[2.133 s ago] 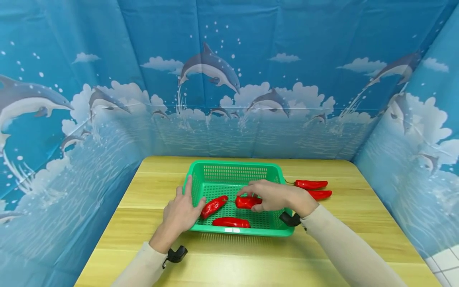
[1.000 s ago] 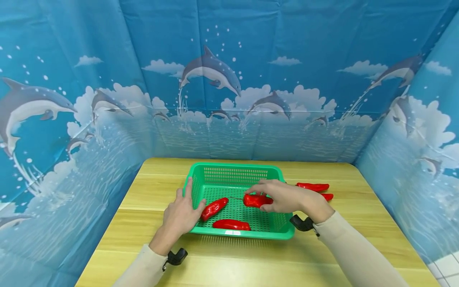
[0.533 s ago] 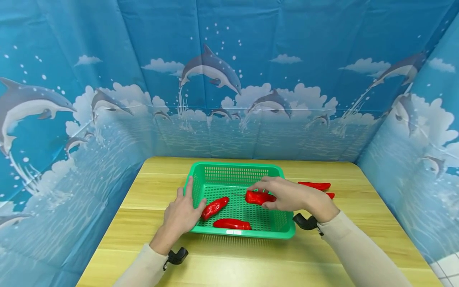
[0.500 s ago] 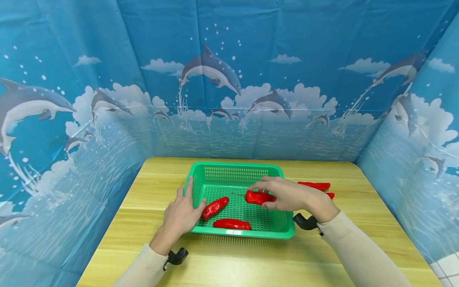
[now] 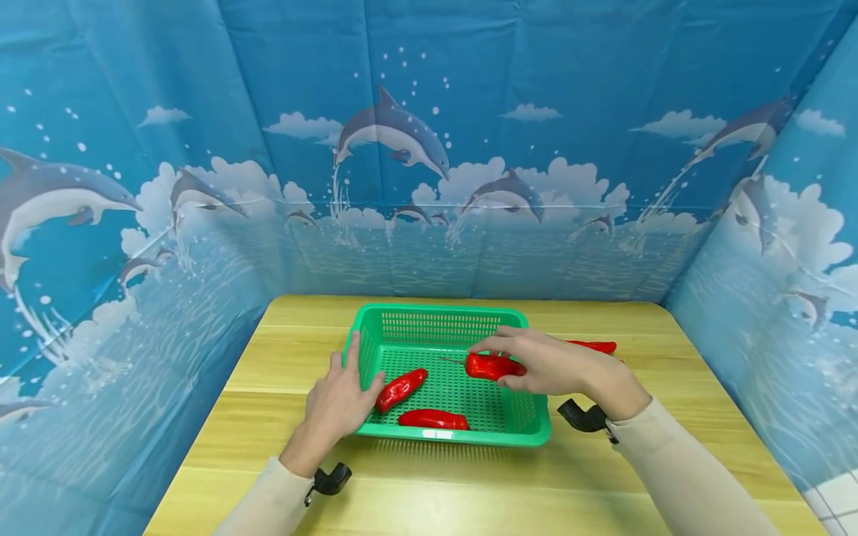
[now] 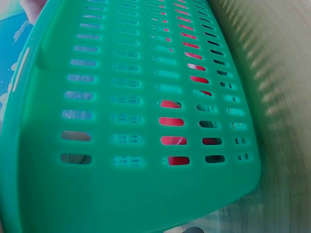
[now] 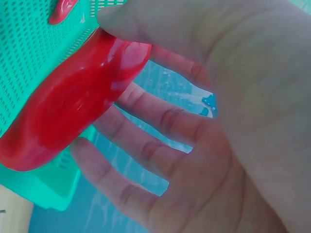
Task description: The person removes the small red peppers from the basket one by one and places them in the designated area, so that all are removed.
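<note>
So the basket holds two peppers, right hand pinching another pepper, left hand spread

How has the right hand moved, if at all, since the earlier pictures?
Yes: the right hand has moved rightward in the head view, judged against the table.

You have a wood-grain table before you, a blue dolphin-print curtain along its far, left and right sides, and white tiles at near right.
</note>
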A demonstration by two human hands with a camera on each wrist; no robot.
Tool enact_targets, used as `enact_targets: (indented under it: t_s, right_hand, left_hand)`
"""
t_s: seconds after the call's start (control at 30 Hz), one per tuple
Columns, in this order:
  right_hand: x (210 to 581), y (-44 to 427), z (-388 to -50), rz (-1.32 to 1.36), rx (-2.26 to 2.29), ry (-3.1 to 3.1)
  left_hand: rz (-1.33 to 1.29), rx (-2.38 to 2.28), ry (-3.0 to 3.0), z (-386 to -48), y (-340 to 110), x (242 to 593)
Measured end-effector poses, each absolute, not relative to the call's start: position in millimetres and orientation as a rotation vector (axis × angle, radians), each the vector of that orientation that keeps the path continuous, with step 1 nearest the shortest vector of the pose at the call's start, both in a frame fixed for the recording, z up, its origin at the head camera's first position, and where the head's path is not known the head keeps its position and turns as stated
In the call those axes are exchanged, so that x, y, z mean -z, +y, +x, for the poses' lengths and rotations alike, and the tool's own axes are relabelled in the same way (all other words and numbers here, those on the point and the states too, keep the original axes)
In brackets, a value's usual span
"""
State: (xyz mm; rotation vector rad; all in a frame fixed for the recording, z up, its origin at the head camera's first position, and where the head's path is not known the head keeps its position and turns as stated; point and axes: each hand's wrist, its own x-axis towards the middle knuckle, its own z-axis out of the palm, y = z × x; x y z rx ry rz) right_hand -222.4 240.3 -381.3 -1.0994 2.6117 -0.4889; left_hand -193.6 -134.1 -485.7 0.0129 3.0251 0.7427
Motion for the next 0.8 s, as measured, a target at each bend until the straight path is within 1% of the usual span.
enact_targets:
  t_s: [0.57,0.8]
  right_hand:
    - [380,265,-218,-1.113,0.501,2.662]
    - [380,278,-217,-1.059,0.523,2.679]
  left_hand:
    - [0.026,-0.809,3.029,-194,-138,487]
    - [0.039,-0.85,3.019,-194,-139,485]
